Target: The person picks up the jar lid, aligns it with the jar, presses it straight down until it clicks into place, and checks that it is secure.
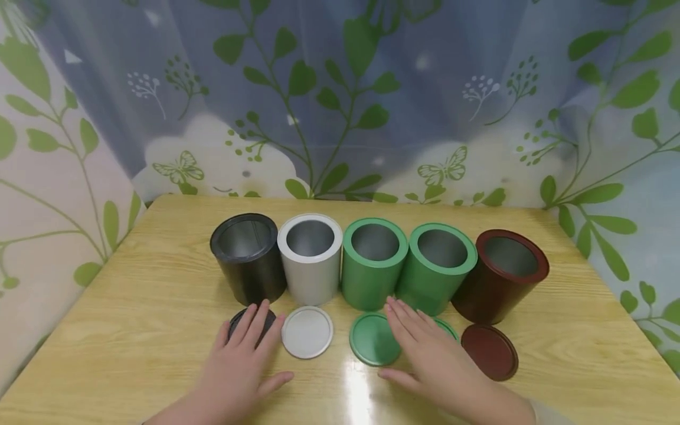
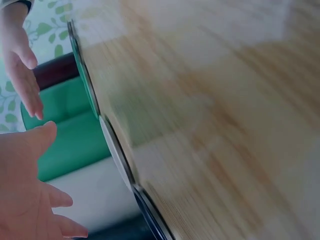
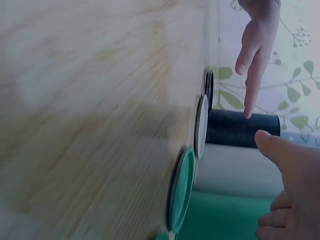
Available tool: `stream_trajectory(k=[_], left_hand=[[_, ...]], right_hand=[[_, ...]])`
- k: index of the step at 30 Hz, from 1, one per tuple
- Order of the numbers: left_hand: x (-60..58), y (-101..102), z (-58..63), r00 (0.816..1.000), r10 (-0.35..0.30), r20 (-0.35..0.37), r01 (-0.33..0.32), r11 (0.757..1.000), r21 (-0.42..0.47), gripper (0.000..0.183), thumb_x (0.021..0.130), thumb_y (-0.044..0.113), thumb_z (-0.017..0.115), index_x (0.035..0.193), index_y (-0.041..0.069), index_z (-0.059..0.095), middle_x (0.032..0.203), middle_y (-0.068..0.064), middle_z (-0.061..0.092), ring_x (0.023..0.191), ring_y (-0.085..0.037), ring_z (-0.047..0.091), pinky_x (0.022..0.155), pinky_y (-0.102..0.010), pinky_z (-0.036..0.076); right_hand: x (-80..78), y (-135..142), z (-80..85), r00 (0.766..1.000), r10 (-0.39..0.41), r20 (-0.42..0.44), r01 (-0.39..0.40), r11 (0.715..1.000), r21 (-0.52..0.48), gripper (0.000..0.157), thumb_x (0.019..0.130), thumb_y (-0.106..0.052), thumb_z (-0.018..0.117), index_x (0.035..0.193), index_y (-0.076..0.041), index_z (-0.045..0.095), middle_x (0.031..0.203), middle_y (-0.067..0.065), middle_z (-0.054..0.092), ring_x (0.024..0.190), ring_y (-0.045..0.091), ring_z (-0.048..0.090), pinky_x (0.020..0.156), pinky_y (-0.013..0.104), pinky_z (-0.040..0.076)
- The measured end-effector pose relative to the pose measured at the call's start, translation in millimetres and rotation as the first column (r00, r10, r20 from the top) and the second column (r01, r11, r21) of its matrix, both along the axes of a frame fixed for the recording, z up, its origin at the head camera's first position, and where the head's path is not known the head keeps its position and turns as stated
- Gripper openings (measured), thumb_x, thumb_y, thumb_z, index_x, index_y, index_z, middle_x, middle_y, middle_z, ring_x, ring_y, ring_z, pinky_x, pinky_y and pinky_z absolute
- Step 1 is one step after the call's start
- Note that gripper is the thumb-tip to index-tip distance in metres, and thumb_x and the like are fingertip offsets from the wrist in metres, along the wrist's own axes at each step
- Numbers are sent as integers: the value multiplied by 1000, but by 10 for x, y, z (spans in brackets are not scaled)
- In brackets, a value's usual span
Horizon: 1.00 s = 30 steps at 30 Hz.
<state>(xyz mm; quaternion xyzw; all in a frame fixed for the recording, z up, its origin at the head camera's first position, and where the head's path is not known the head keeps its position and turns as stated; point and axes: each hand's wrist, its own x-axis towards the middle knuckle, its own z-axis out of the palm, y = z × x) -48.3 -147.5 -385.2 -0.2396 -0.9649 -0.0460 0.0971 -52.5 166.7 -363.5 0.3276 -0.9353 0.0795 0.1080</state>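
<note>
Over the black lid (image 1: 267, 324) hovers my left hand (image 1: 241, 363), fingers spread and extended, thumb out to the right. It partly hides that lid. My right hand (image 1: 435, 363) is held above the two green lids, with straight fingers pointing away and to the left; it covers part of the right green lid (image 1: 448, 329). The left green lid (image 1: 373, 337) shows almost whole. Between the hands lies the white lid (image 1: 307, 332), and a dark red lid (image 1: 490, 352) lies right of the right hand. Both wrist views show the hands raised off the table, holding nothing.
Behind the lids stands a row of open-topped cans: black (image 1: 252, 280), white (image 1: 312, 282), green (image 1: 372, 286), another green (image 1: 430, 289) and dark red (image 1: 480, 298). The wooden table (image 1: 117, 330) backs onto a leaf-patterned curtain (image 1: 329, 118).
</note>
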Motion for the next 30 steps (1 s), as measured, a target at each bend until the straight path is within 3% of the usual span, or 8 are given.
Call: stream_trajectory(k=[10,20,30], left_hand=[[-41,-278,-45,1000,13,28,-13,1000,-18,79,79,57,64,139,9,44,145,-19,33,131,-36,33,95,-64,31],[-112,-418,-122,997,-39,71,41,999,-26,74,84,56,58,140,10,43,146,-19,32,132,-36,33,96,-63,31],[-195,-502,-133,996,-48,75,52,998,-47,74,84,57,58,138,9,45,143,-20,36,126,-40,38,91,-62,36]], right_hand=[[-131,-351,-24,991,125,52,-128,990,66,79,87,-51,57,140,4,37,145,17,36,132,28,35,103,43,35],[-281,-703,-46,969,204,137,-219,970,102,76,90,-48,56,143,2,33,146,17,33,134,27,32,105,43,33],[-418,-1052,-90,957,231,178,-264,945,193,75,91,-51,51,144,-1,32,147,14,32,135,25,31,106,38,31]])
